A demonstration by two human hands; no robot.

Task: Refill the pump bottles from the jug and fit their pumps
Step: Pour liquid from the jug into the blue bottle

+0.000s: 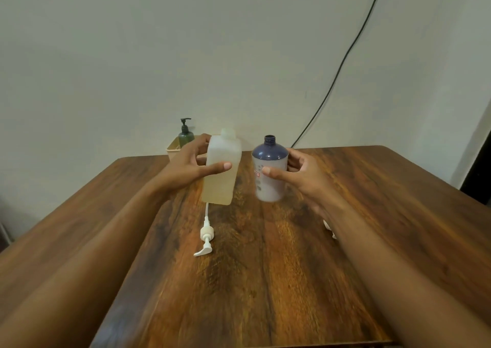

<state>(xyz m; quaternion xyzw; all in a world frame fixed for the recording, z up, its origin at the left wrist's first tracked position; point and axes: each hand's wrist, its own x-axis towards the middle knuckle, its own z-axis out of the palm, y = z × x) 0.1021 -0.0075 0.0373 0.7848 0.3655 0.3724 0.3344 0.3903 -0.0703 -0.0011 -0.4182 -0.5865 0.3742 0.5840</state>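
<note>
My left hand [186,169] grips a translucent square bottle [221,177] of pale yellow liquid, lifted slightly off the table and tilted, its neck open. My right hand [297,175] holds a bottle with a dark blue top and pale body [269,172], open at the neck, also tilted and blurred. A white pump [206,237] with its tube lies on the table below the square bottle. Part of another white pump [328,227] shows from behind my right forearm.
A wooden table [265,281] fills the lower view. At its far left edge a beige basket [174,148] holds a dark green pump bottle [186,135]. A black cable [342,63] runs down the wall behind.
</note>
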